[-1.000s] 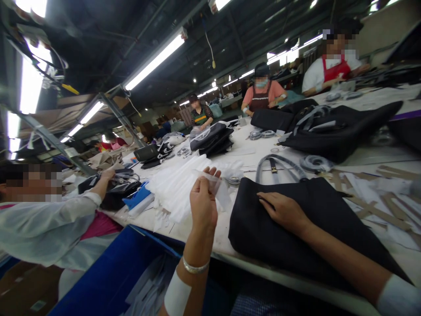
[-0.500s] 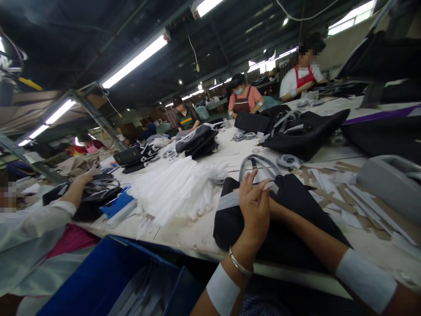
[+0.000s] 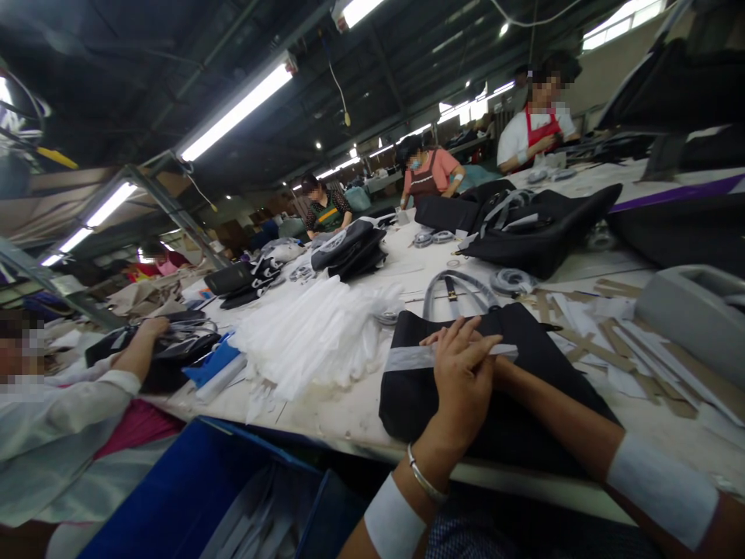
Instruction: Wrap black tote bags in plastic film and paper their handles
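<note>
A black bag (image 3: 547, 373) lies on the table in front of me, its grey-wrapped handles (image 3: 434, 291) standing at the far side. Across its upper face runs a translucent white strip (image 3: 407, 358), whose right end shows past my fingers. My left hand (image 3: 466, 376), with a silver bangle at the wrist, lies over the strip with fingers stretched out. My right hand (image 3: 429, 339) reaches in from the right, mostly hidden behind the left one. Its fingertips stick out flat on the bag beside the strip. Both wrists carry white bands.
White sleeves (image 3: 314, 334) are heaped left of the bag. Cardboard and paper strips (image 3: 628, 357) and a grey dispenser-like object (image 3: 692, 310) lie right. Below the table edge stands a blue bin (image 3: 168, 481). A co-worker's arm (image 3: 136, 353) reaches in at left; more black bags (image 3: 535, 233) lie beyond.
My left hand has come down from a raised pinch near the handles to lie over the strip. The strip's right end now lies lower, and my right fingertips have come into sight.
</note>
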The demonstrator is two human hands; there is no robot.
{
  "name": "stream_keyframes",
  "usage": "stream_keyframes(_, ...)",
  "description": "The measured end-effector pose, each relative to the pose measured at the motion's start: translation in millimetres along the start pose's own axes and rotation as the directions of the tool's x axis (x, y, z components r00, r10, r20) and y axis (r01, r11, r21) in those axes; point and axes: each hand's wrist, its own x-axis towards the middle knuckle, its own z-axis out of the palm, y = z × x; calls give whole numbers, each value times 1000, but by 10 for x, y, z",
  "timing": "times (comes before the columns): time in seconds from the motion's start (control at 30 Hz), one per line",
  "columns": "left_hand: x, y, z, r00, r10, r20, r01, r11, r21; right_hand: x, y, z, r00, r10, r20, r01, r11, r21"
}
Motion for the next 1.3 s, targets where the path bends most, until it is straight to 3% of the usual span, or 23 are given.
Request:
stream_keyframes(0.07, -5, 8, -56, 1000, 10, 17, -10, 1000, -9, 48, 91, 0, 992, 32, 122, -73, 934, 349)
stream_keyframes(0.17, -45, -9, -170, 999, 12, 49, -17, 994, 109, 147, 253, -30, 964, 2, 267, -164, 792, 588)
stream_keyframes(0.23, -90, -73, -259, 998, -4, 61, -13, 961, 276, 203, 325, -59, 932, -29, 361, -263, 629, 731)
stream_keyframes(0.33, -156, -246, -369, 995, -37, 91, -10, 884, 467, 253, 338, -118, 889, -16, 457, -423, 347, 837)
stream_keyframes(0.47, -197, -475, -411, 991, -72, 115, 5, 864, 503, 281, 266, -213, 878, -20, 478, -469, 154, 869)
stream_keyframes(0.57, -196, -561, -400, 992, -112, 67, 64, 863, 500, 290, 242, -234, 887, -18, 462, -457, 122, 881)
stream_keyframes(0.73, -174, -559, -390, 985, -172, 25, 142, 877, 459, 288, 271, -156, 888, 28, 459, -458, 145, 877)
stream_keyframes(0.9, -145, -520, -363, 994, -106, 39, 86, 933, 349, 289, 286, -133, 876, 114, 468, -477, 66, 876)
stream_keyframes(1.13, -136, -535, -279, 992, -126, -5, 122, 943, 309, 283, 295, -181, 886, 140, 442, -453, 60, 889)
stream_keyframes(1.3, -154, -535, -169, 989, -146, 35, 127, 940, 317, 323, 319, -177, 843, 230, 486, -485, -64, 872)
